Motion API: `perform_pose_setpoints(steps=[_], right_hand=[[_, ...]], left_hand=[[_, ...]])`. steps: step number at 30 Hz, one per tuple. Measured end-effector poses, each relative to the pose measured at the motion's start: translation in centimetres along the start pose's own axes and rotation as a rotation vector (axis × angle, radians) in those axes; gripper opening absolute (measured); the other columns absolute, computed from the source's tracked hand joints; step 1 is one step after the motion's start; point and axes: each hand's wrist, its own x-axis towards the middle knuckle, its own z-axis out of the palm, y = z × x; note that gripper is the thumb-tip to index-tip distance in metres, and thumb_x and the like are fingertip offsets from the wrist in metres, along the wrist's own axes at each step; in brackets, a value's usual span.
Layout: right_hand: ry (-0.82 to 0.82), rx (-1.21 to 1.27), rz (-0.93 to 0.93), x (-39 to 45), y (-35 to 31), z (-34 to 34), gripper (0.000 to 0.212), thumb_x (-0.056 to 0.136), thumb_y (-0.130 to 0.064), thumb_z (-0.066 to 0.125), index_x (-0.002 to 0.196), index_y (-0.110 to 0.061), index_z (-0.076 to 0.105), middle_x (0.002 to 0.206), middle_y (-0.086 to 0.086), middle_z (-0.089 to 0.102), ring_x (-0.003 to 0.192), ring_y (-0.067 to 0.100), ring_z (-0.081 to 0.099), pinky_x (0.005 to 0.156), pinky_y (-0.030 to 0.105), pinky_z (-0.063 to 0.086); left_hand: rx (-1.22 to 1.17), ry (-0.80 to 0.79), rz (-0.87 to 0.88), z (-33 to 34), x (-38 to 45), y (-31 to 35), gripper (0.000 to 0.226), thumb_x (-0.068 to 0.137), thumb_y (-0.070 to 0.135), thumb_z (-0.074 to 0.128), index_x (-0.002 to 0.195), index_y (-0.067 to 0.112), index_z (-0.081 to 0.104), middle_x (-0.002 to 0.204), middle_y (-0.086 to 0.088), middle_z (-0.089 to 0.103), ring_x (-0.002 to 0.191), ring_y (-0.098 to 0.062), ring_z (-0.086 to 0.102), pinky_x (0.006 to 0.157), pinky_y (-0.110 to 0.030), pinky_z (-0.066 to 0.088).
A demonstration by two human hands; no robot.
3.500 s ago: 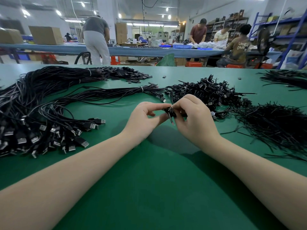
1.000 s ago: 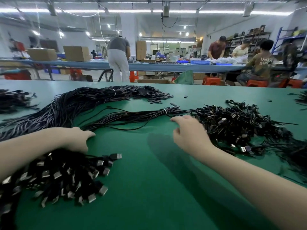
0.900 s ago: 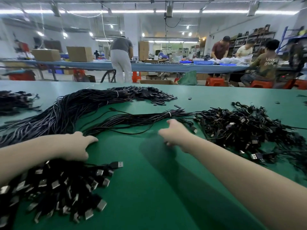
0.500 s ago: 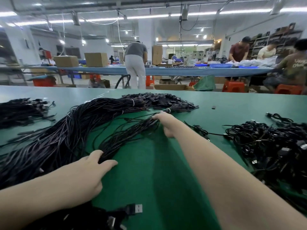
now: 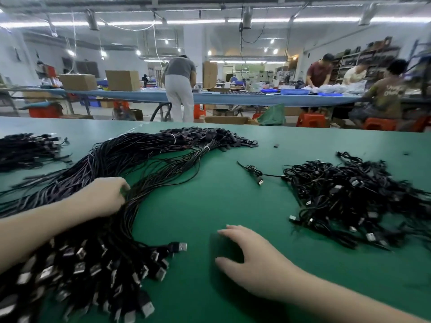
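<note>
Landmark: the USB cable bundle (image 5: 149, 183), laid in a long curve on the green table (image 5: 221, 206), is taken as reference.
Bundle ends: metal USB plugs (image 5: 179, 247) are fanned out at the near end; the far end is cinched by a white tie (image 5: 206, 148).
Left hand (image 5: 102, 197): placed on the bundle's middle stretch; its fingers (image 5: 122, 188) are curled down into the strands and clamped on them, with the tips hidden.
Right hand (image 5: 254, 259): held just right of the bundle's plug end, low over the table; the fingers are spread apart and nothing is held; contact with the table cannot be told through the blur.
Larger bundle (image 5: 116, 155): laid just behind the landmark bundle, touching it.
Single cable (image 5: 255, 173): left loose to the right of the bundle, well apart from it.
Coiled cable pile (image 5: 349, 197): heaped farther right of the bundle, beyond the single cable.
Far-left pile (image 5: 28, 148): seen to the left of the bundle, apart from it.
</note>
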Motion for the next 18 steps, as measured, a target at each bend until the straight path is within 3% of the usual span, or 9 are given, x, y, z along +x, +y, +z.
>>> perform_pose_setpoints(steps=[3,6,8,10,12,15,16,18], right_hand=[[0.076,-0.059,-0.024,-4.6,1.2,-0.5,0.046,0.090,-0.043,0.055,0.136,-0.035,0.048,0.149,-0.019,0.032,0.139,-0.004,0.018,0.104,0.004,0.006],[0.184,-0.105,-0.050,-6.2,1.6,-0.6,0.032,0.090,-0.038,0.055,0.121,-0.036,0.061,0.136,-0.023,0.048,0.129,-0.009,0.033,0.092,-0.007,0.008],[0.240,-0.103,-0.067,-6.3,1.5,-0.4,0.026,0.090,-0.032,0.055,0.114,-0.032,0.066,0.128,-0.021,0.057,0.123,-0.008,0.041,0.093,-0.003,0.019],[0.260,-0.110,-0.074,-6.2,1.5,-0.2,0.025,0.090,-0.028,0.054,0.110,-0.029,0.068,0.123,-0.018,0.061,0.120,-0.005,0.045,0.095,0.006,0.028],[0.263,-0.110,-0.068,-6.3,1.5,-0.1,0.024,0.090,-0.027,0.053,0.109,-0.029,0.068,0.121,-0.017,0.062,0.118,-0.004,0.047,0.093,0.010,0.032],[0.262,-0.101,-0.052,-6.5,1.3,-0.1,0.024,0.090,-0.028,0.052,0.109,-0.029,0.067,0.119,-0.016,0.063,0.115,0.000,0.050,0.091,0.016,0.039],[0.261,-0.104,-0.046,-6.5,1.3,-0.1,0.025,0.090,-0.028,0.052,0.109,-0.028,0.067,0.120,-0.016,0.063,0.115,0.001,0.051,0.092,0.019,0.041],[0.252,-0.111,-0.036,-6.7,1.1,-0.1,0.025,0.091,-0.028,0.051,0.110,-0.028,0.067,0.121,-0.015,0.063,0.117,0.003,0.051,0.093,0.022,0.042]], left_hand=[[0.096,-0.069,-0.084,-0.9,-1.2,-0.1,0.041,0.085,0.024,0.062,0.125,0.015,0.059,0.121,-0.002,0.065,0.113,-0.018,0.059,0.091,-0.021,0.045],[0.046,-0.068,-0.193,-2.4,-2.3,-0.1,0.034,0.079,0.034,0.072,0.099,0.008,0.063,0.098,-0.009,0.069,0.097,-0.025,0.064,0.071,-0.023,0.047],[-0.224,-0.192,-0.258,-2.5,-3.0,-0.1,0.029,0.088,0.027,0.067,0.078,0.000,0.064,0.066,-0.016,0.065,0.064,-0.030,0.066,0.050,-0.022,0.046],[-0.647,-0.336,-0.357,-3.0,-3.4,-0.5,0.033,0.097,0.015,0.055,0.069,-0.004,0.057,0.045,-0.014,0.051,0.035,-0.024,0.053,0.034,-0.022,0.044],[-0.863,-0.257,-0.395,-5.1,-2.4,-1.2,0.035,0.101,0.016,0.044,0.070,0.001,0.049,0.048,-0.010,0.043,0.036,-0.020,0.048,0.031,-0.026,0.046],[-1.064,0.068,-0.314,-9.9,-1.3,-0.8,0.018,0.102,0.016,0.037,0.091,0.006,0.047,0.069,-0.008,0.043,0.060,-0.023,0.052,0.039,-0.030,0.053],[-0.999,0.107,-0.256,-10.4,-1.5,-0.3,0.015,0.102,0.015,0.038,0.096,0.006,0.048,0.074,-0.009,0.047,0.062,-0.024,0.054,0.043,-0.029,0.051],[-0.564,0.033,-0.121,-8.6,-2.2,1.0,0.025,0.102,0.022,0.042,0.100,0.001,0.056,0.083,-0.013,0.058,0.065,-0.023,0.057,0.049,-0.025,0.047]])
